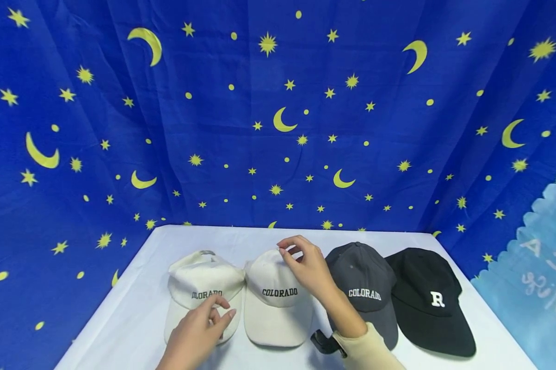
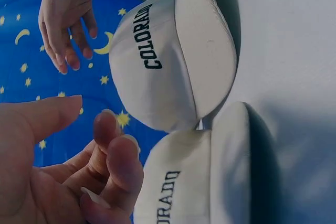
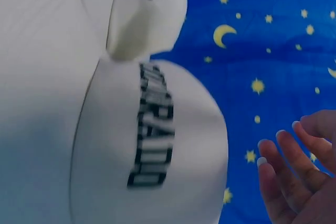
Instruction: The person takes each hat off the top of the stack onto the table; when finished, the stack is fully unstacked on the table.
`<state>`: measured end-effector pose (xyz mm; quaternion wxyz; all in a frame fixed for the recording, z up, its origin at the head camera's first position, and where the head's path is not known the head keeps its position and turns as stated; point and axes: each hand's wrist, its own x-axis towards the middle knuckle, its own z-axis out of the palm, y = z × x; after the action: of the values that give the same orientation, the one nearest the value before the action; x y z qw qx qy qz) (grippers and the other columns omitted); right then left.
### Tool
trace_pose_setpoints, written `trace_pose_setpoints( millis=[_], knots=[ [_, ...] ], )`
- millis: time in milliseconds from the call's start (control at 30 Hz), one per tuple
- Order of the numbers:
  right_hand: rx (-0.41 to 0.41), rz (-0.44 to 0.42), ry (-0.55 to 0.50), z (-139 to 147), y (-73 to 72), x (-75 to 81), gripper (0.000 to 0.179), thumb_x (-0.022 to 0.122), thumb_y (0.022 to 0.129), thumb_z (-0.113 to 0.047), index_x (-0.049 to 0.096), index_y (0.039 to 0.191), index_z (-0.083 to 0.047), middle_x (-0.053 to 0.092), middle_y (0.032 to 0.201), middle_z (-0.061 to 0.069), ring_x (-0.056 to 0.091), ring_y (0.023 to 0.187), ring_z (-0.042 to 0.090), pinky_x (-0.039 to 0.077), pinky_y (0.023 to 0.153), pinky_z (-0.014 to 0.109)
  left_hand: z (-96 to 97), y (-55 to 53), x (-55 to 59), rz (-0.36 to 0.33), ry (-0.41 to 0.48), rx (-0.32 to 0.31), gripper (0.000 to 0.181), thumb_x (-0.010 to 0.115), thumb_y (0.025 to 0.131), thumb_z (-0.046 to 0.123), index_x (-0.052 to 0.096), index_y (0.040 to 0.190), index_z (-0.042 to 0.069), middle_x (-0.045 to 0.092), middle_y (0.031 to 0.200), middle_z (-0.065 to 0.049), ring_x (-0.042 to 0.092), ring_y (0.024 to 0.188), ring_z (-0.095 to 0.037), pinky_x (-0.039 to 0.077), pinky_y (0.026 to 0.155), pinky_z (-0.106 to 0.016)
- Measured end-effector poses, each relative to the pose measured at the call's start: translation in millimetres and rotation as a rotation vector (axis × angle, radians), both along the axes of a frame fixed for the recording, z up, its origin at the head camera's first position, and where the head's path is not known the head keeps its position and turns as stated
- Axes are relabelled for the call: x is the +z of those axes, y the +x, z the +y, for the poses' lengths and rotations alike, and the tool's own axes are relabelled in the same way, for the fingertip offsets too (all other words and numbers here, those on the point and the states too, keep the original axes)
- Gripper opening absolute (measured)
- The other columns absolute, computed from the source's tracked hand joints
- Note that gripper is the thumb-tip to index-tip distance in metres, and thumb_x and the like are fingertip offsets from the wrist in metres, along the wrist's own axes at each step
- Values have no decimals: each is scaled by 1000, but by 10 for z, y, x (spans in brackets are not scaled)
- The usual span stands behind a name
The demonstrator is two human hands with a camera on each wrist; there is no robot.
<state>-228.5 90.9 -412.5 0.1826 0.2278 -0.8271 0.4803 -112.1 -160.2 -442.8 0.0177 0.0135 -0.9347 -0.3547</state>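
Observation:
A cream baseball cap (image 1: pixel 204 277) lettered COLORADO lies leftmost on the table. My left hand (image 1: pixel 197 329) hovers over its brim, fingers loosely bent, holding nothing; in the left wrist view the thumb stands apart from the fingertips. Beside this cap is an off-white COLORADO cap (image 1: pixel 275 277). My right hand (image 1: pixel 311 267) is by the upper right of its crown with loosely bent fingers. A gap shows between that hand (image 3: pixel 299 182) and the cap's crown (image 3: pixel 194 129) in the right wrist view, and nothing is in its grasp. Both brims point toward me.
To the right sit a dark grey COLORADO cap (image 1: pixel 363 270), partly behind my right forearm, and a black cap (image 1: pixel 421 280) with a white R. A white table (image 1: pixel 121 313) bears the caps. Blue star-and-moon cloth (image 1: pixel 241 144) hangs behind; a light blue panel (image 1: pixel 537 272) stands right.

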Motion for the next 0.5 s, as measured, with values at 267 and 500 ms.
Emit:
trace_pose_setpoints(
  millis=[267,500],
  knots=[
    [73,-13,30,-300,24,-3,14,71,97,-14,73,111,-17,71,107,-7,68,90,10,57,71,27,-132,119,-76,-11,38,89,22,69,97,43,65,108,24,57,68,13,47,54,-11,39,55,-31],
    [167,-36,52,-522,62,-100,17,70,98,-13,71,116,-15,70,109,-1,70,91,11,58,78,27,-321,158,-102,-59,41,153,21,70,96,43,66,102,23,64,80,12,52,59,-12,40,57,-33]
  ],
)
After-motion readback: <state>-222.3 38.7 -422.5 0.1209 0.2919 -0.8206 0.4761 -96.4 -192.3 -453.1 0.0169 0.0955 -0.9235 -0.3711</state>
